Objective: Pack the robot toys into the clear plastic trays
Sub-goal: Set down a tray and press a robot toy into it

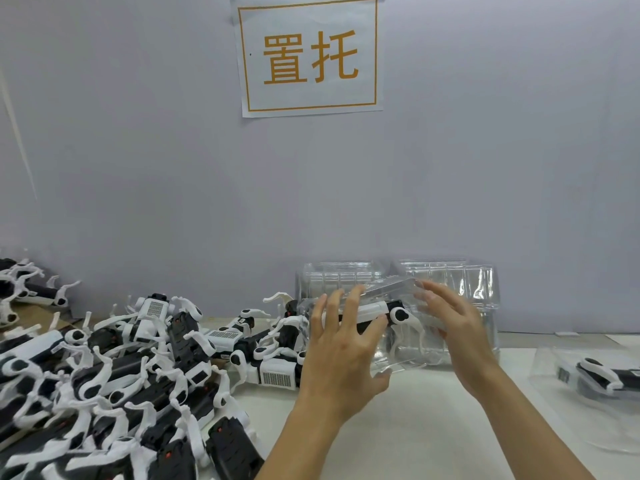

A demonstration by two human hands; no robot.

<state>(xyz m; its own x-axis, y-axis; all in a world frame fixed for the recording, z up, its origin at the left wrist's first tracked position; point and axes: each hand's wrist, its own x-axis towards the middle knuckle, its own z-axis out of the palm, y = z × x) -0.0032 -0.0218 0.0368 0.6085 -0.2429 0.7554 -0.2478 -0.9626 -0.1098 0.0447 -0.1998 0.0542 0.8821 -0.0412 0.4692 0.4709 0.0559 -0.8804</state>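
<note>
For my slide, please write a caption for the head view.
Both hands press a clear tray around one robot toy.

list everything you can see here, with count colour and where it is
robot toys: a large pile, too many to count, black and white, left side of the table
robot toy in held tray: one, black and white, centre, between the hands
clear plastic tray: one, transparent, held above the table at centre
stacked empty trays: two stacks, transparent, against the wall behind the hands
packed tray with robot toy: one, transparent with black and white toy, right edge of the table
paper sign: one, white with orange characters and border, on the wall
table: one, off-white
wall: grey
left hand: one, fingers spread against the tray's left side
right hand: one, on the tray's right side
</note>
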